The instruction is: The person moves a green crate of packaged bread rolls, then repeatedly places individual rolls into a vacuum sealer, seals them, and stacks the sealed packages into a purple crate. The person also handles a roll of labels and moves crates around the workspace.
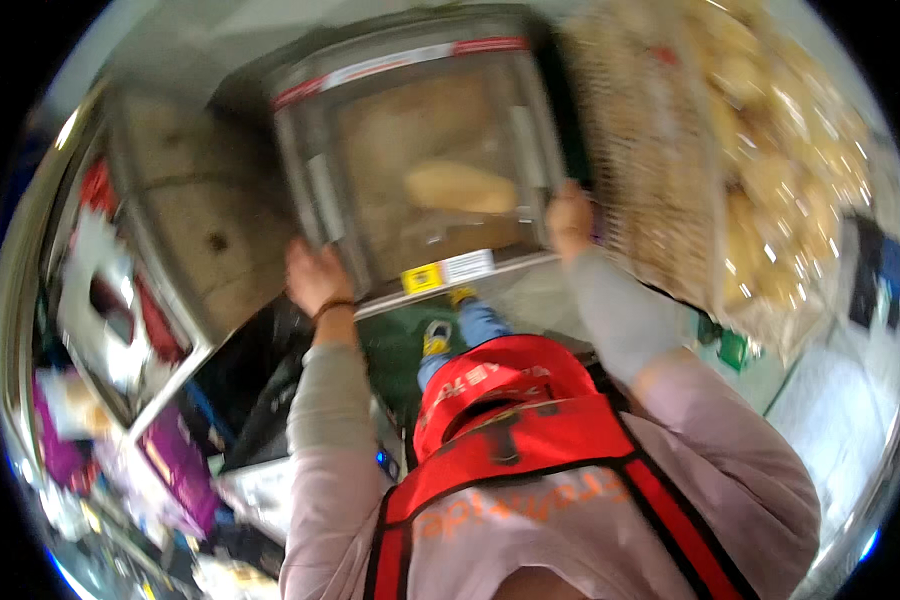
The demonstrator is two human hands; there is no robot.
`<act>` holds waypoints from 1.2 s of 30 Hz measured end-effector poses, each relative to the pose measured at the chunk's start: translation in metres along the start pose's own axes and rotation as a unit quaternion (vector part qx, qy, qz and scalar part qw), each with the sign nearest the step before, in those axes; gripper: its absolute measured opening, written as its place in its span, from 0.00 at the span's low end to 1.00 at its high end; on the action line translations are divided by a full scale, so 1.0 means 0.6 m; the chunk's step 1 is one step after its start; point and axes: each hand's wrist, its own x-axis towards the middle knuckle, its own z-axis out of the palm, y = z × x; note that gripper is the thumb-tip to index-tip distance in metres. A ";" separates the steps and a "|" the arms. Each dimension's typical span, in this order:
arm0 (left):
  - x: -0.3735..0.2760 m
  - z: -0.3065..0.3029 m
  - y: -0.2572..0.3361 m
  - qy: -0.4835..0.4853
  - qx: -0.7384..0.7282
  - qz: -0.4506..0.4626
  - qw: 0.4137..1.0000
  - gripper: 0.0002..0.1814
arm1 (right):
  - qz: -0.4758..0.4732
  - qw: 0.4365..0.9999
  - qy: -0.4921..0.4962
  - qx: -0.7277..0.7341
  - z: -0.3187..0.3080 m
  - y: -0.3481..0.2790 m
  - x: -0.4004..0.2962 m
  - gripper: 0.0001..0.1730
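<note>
A metal-framed appliance or cabinet with a large window (420, 112) stands in front of me, with red and white strips along its far edge and yellow and white labels at its near edge. Behind the window lies a long pale loaf-like piece (461, 187) on a brownish surface. My left hand (319, 276) is at the frame's near left corner, a dark band on its wrist. At the near right corner my right hand (570, 217) touches the frame's side. Blur hides whether the fingers of either hand grip the frame.
To the right stands a woven basket (645, 150) beside many shiny plastic-wrapped yellowish items (772, 172). At left are a brownish panel (210, 195) in a metal frame and a shiny metal part (101, 300). Purple packages (180, 465) lie lower left.
</note>
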 end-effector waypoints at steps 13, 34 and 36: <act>-0.237 -0.011 -0.037 -0.149 0.225 0.336 0.902 0.36 | 0.180 0.949 -0.244 0.090 0.016 0.433 -0.578 0.21; -0.692 0.254 0.276 -0.670 0.061 0.214 0.708 0.17 | 0.497 0.749 0.070 0.433 0.104 0.767 -0.987 0.17; -0.820 0.214 0.344 -0.653 0.107 0.378 0.647 0.17 | 0.541 0.694 0.037 0.474 0.062 0.809 -0.989 0.17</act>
